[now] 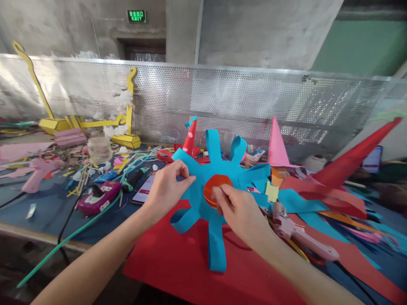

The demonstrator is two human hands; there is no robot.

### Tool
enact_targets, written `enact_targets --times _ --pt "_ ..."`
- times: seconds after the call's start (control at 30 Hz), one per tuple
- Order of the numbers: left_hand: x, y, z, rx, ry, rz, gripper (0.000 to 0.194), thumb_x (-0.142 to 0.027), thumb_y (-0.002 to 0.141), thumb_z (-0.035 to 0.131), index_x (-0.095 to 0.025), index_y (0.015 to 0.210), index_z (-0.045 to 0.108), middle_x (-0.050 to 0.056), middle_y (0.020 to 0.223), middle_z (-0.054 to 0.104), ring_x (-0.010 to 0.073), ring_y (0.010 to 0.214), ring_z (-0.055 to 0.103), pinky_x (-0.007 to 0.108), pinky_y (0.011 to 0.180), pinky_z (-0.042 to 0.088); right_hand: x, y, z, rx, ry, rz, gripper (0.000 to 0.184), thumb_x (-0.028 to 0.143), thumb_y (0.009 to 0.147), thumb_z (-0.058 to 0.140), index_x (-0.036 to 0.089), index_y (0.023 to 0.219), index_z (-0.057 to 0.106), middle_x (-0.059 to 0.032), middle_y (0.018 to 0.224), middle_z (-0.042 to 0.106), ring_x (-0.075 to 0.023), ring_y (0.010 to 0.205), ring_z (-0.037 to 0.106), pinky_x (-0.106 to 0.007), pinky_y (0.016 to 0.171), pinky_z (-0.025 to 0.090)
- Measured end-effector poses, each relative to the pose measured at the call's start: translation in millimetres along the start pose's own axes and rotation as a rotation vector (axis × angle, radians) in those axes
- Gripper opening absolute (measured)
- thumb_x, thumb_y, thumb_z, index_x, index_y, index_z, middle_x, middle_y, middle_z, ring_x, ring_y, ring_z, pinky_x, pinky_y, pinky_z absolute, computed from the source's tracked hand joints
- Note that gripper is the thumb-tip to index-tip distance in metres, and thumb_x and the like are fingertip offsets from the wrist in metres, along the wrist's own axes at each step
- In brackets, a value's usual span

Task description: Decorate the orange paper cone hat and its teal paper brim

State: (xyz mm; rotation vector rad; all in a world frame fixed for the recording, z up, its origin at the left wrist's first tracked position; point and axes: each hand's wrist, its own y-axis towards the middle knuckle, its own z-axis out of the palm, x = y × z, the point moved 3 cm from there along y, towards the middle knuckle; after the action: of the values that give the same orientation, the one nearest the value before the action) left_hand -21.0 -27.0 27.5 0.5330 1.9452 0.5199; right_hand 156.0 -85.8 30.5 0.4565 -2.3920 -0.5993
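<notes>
A blue paper flower shape with looped strips around its edge stands tilted up before me, over a red paper sheet. An orange paper disc sits in its middle. My left hand is closed in a pinch at the flower's upper left, by one of the blue strips. Against the orange disc, the fingers of my right hand are curled together at its lower right. Their exact contact with the disc is partly hidden.
At right lie a pink glue gun, red paper pieces and a red cone. A pink cone stands behind. To the left are another pink glue gun, a purple device, a phone and a green cable.
</notes>
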Motion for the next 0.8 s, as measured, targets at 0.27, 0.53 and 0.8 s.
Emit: enact_targets --times 0.27,0.53,0.8 --pt "-6.9 -3.3 4.1 0.011 0.020 0.036 0.023 -0.029 0.078 0.064 -0.021 0.067 0.046 -0.005 0.066 0.056 0.0123 0.064 0.055 0.025 0.061 0.041 -2.8 6.1 21.5 0.079 0.162 0.194 0.028 0.024 0.090 0.054 0.020 0.062 0.051 -0.0001 0.056 0.061 -0.0138 0.050 0.054 -0.025 0.046 0.034" --pt "-6.5 -4.8 4.0 0.023 0.015 0.013 0.024 -0.029 0.078 0.065 -0.021 0.067 0.046 -0.005 0.066 0.055 0.0125 0.065 0.056 0.026 0.066 0.043 -9.8 -5.7 7.0 -0.117 0.127 0.123 0.024 0.023 0.095 0.044 0.020 0.072 0.051 -0.0012 0.063 0.060 -0.0150 0.055 0.053 -0.027 0.051 0.036" --pt "-7.8 -6.0 4.7 0.012 0.033 0.051 0.023 -0.028 0.079 0.065 -0.021 0.068 0.046 -0.004 0.067 0.055 0.0120 0.064 0.052 0.025 0.062 0.041 5.7 1.3 15.6 -0.358 -0.289 -0.332 0.017 0.020 0.097 0.050 0.017 0.090 0.065 -0.0108 0.092 0.061 -0.0235 0.086 0.058 -0.035 0.070 0.050"
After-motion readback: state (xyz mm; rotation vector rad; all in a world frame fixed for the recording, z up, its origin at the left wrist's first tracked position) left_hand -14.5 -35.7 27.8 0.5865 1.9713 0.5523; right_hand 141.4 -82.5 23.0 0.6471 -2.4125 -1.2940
